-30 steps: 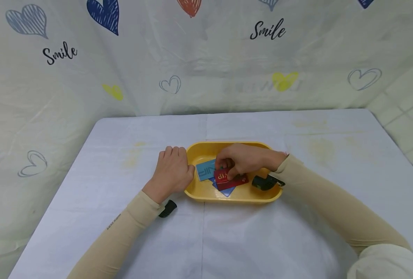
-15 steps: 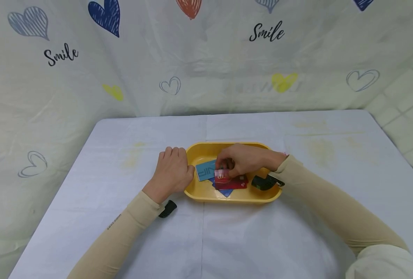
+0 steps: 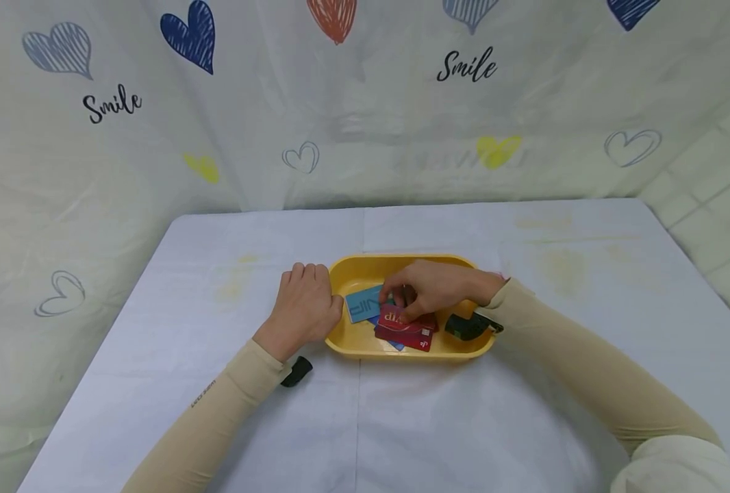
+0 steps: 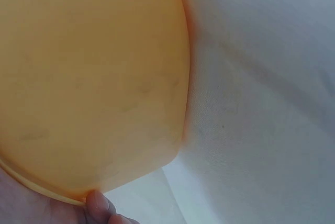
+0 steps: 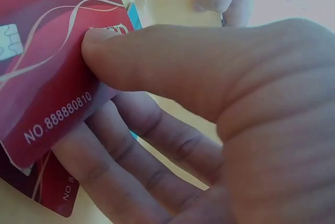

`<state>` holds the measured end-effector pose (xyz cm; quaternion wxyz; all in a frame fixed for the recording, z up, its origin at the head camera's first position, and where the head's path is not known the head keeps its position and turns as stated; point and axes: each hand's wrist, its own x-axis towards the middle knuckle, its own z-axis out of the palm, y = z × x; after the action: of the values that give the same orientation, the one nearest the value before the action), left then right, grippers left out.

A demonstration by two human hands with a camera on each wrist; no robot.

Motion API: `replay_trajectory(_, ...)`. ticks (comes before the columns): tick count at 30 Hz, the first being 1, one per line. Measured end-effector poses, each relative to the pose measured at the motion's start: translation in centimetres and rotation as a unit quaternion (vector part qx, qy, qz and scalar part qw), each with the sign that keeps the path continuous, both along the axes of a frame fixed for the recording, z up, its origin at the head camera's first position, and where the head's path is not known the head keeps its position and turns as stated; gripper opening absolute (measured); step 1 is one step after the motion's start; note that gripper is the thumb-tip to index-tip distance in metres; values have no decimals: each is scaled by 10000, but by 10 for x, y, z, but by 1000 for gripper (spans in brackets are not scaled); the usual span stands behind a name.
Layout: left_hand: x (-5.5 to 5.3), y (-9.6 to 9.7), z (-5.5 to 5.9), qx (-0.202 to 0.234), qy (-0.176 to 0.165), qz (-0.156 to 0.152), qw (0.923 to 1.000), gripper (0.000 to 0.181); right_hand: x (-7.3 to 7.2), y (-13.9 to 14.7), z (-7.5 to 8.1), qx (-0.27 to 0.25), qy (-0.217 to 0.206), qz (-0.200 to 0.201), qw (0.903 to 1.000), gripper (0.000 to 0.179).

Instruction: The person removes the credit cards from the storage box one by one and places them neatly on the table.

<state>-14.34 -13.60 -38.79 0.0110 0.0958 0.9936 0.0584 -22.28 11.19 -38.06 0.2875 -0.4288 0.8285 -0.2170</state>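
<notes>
My left hand (image 3: pixel 303 301) grips the left end of a yellow plastic tray (image 3: pixel 365 355); in the left wrist view its fingertips (image 4: pixel 99 205) curl at the rim. Over the tray's middle, my right hand (image 3: pixel 435 284) pinches a red VIP card (image 3: pixel 405 335), thumb on the printed face and fingers behind. The right wrist view shows the number and chip on this card (image 5: pixel 57 77). A second red card (image 5: pixel 55 192) shows partly beneath it. A light-blue VIP card (image 3: pixel 361 306) lies left of the fingers. A darker blue card (image 3: pixel 397 346) peeks out below the red one, mostly hidden.
The tray stands on a table with a white cloth (image 3: pixel 248 438). Behind the table hangs a pale curtain (image 3: pixel 389 109) with hearts and "Smile" lettering. A dark wrist-worn device (image 3: pixel 466 326) at my right wrist overhangs the tray's right end.
The red card in my right hand has tilted and shifted slightly toward me, and another red card now shows behind it. My left hand keeps its grip on the tray. The head view has tilted slightly upward.
</notes>
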Motion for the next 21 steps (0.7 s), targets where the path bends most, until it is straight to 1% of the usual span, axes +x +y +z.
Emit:
replay_trajectory(7,1,0,0,11,28,-10,10000,24,1,2,0,-33,-50,27,10000,31)
replay_trajectory(15,2,1,1,-12,78,-36,10000,24,3,4,2,-103,-242,-41,9996,30)
replay_trajectory(21,2,1,2,-23,35,-34,10000,24,4,7,3,-245,-399,-60,9989,30)
